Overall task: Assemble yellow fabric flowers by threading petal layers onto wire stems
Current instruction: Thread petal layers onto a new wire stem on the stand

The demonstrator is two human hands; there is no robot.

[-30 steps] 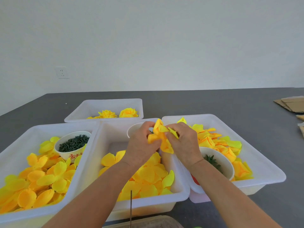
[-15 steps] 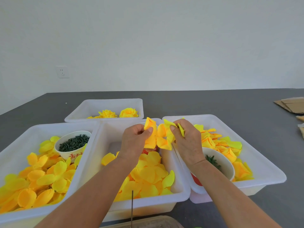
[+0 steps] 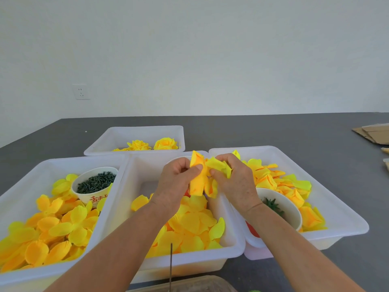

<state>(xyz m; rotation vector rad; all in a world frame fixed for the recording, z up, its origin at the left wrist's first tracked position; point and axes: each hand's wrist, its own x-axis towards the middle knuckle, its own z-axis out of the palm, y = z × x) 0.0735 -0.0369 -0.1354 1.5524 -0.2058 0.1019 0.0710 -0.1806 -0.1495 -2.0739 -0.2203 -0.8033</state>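
Note:
Above the middle white tray point(image 3: 237, 245) I hold a yellow fabric petal layer point(image 3: 199, 180). My left hand point(image 3: 175, 182) pinches its left fold between thumb and fingers. My right hand point(image 3: 233, 182) grips the crumpled right part. Loose yellow petals point(image 3: 189, 224) lie in the tray under my hands. A thin dark wire stem point(image 3: 171, 264) stands upright at the tray's near edge, apart from both hands. Two finished yellow flowers point(image 3: 153, 144) lie in the far tray point(image 3: 109, 140).
The left tray point(image 3: 12, 192) holds petals and a paper cup of dark green pieces point(image 3: 95, 183). The right tray point(image 3: 347, 216) holds folded petals and a white bowl point(image 3: 292, 209) with green bits. Flattened cardboard point(image 3: 372, 133) lies at the far right on the grey table.
My hands have come closer together and the petal layer is folded tighter between them. The trays and the wire stem have not moved.

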